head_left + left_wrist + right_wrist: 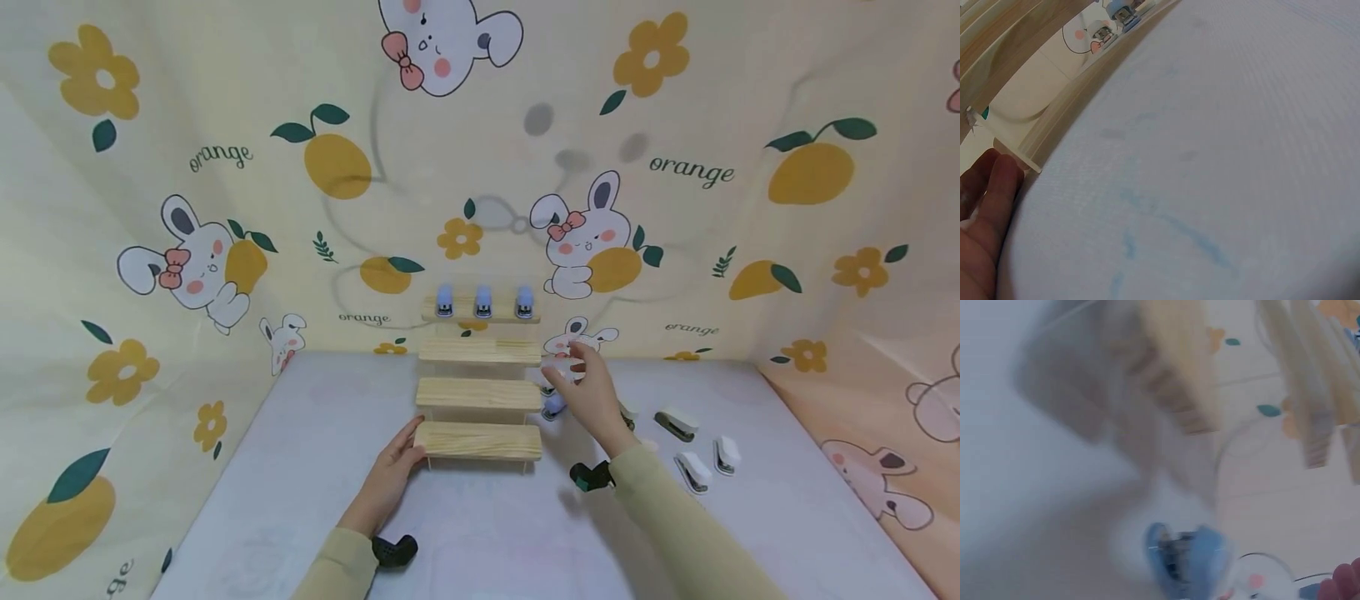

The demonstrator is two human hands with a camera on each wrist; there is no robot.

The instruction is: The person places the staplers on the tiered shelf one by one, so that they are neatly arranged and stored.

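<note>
Lined up along the top shelf [465, 307] of a stepped wooden rack [477, 393], apparently spaced for even display: three blue mini staplers [483, 302]. At the left end of the lowest shelf [477, 441], touching it, the left hand [386, 479], probably there to steady against shifting; fingers bent close together, impossible to tell whether pinching or merely resting. Near the right side, the right hand [588, 396], raised above the table [262, 500], thumb and fingers well apart, with nothing visible between them. Close to those fingers, on the table just beside the rack, a loose blue stapler [553, 406], presumably placed for easy reach. Farther right, at differing angles, several white staplers [726, 456], likely grouped apart by colour.
</note>
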